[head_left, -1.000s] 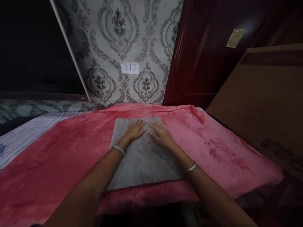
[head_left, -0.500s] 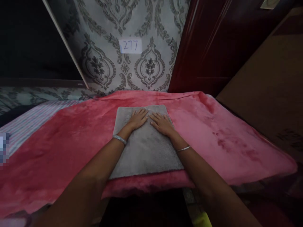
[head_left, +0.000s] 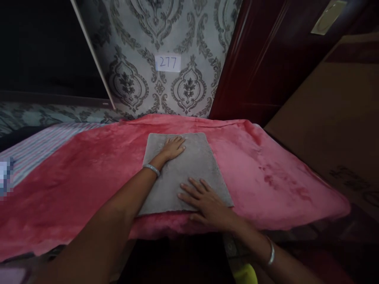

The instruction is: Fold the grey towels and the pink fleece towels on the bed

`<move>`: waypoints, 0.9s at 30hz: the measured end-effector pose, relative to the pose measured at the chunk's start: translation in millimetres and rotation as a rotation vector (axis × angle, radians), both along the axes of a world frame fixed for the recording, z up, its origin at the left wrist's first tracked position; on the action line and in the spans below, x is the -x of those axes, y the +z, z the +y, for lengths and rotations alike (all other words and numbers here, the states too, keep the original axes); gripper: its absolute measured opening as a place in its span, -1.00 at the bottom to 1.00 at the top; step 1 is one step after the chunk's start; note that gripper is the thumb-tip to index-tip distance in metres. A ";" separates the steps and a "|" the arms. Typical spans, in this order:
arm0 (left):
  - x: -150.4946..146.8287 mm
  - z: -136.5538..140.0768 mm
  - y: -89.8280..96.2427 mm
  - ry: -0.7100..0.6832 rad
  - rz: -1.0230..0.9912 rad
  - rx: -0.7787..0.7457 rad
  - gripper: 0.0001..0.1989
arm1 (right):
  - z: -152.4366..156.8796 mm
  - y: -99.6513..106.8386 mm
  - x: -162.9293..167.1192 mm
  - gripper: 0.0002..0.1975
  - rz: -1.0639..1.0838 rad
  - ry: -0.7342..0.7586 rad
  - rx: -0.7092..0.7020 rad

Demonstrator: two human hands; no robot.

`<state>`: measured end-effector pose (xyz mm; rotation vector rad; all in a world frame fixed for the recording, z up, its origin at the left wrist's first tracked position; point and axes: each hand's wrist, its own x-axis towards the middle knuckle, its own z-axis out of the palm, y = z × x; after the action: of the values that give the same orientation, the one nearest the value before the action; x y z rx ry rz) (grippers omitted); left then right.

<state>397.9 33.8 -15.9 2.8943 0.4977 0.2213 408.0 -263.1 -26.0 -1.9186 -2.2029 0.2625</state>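
Grey plush cloth spread flat under two open hands

The grey, four-sided plush cloth point(head_left: 191, 163) lies at the centre of the frame, its far edge straight and its near edge slightly wavy. The person's left hand point(head_left: 174, 147) rests palm down near its far edge, fingers spread, grasping nothing. The right hand point(head_left: 204, 203), also unclenched and holding nothing, lies over the near edge toward the lower right, fingertips above the cloth; how firmly it presses cannot be told.

Judging by the lie of the cloth, spreading looks largely done: all visible corners are laid out and no large crease shows. What remains seems slight, perhaps some evening along the near edge, partly hidden by the right hand. Whether the cloth is one layer or several is unclear.

Beneath it spreads a red and pink plush blanket point(head_left: 89, 177), with blue-and-pink striped fabric point(head_left: 56, 136) at the left. Beyond stand grey patterned wallpaper point(head_left: 160, 102) bearing a white paper label marked 277 point(head_left: 168, 63), and, at the right, a brown cardboard box point(head_left: 331, 118).
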 end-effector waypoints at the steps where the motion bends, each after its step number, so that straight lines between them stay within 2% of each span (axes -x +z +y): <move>1: 1.1 -2.1 1.1 0.001 -0.020 -0.008 -0.41 | -5.5 -0.8 5.4 -0.34 0.004 -0.012 -0.012; 5: 6.7 -11.1 8.7 0.020 -0.077 -0.062 -0.46 | -13.0 -2.6 17.1 -0.35 0.026 -0.076 -0.060; 9: 25.1 -19.4 15.7 0.003 -0.036 -0.051 -0.45 | -10.9 -1.1 15.8 -0.41 0.061 -0.096 -0.076; 13: 71.7 -37.8 10.2 -0.153 0.022 -0.029 -0.36 | 3.3 6.5 5.2 -0.48 0.097 -0.167 -0.154; 16: 113.4 -59.9 -0.2 -0.253 0.028 -0.041 -0.29 | 22.0 9.8 -2.7 -0.42 0.041 -0.279 -0.212; 19: 140.9 -78.3 -8.4 -0.252 0.038 -0.058 -0.30 | 35.6 2.9 -4.9 -0.37 -0.035 -0.338 -0.130; 23: 148.4 -85.3 -12.2 -0.238 0.047 -0.049 -0.32 | 38.7 -10.3 -1.9 -0.35 -0.076 -0.337 -0.077; 27: 145.5 -82.8 -12.3 -0.255 0.042 -0.037 -0.27 | 35.3 -11.5 -0.6 -0.37 -0.090 -0.335 -0.081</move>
<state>252.3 -49.1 -28.2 2.9649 0.1290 0.1315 408.7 -227.9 -37.5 -2.2471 -1.8664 0.0331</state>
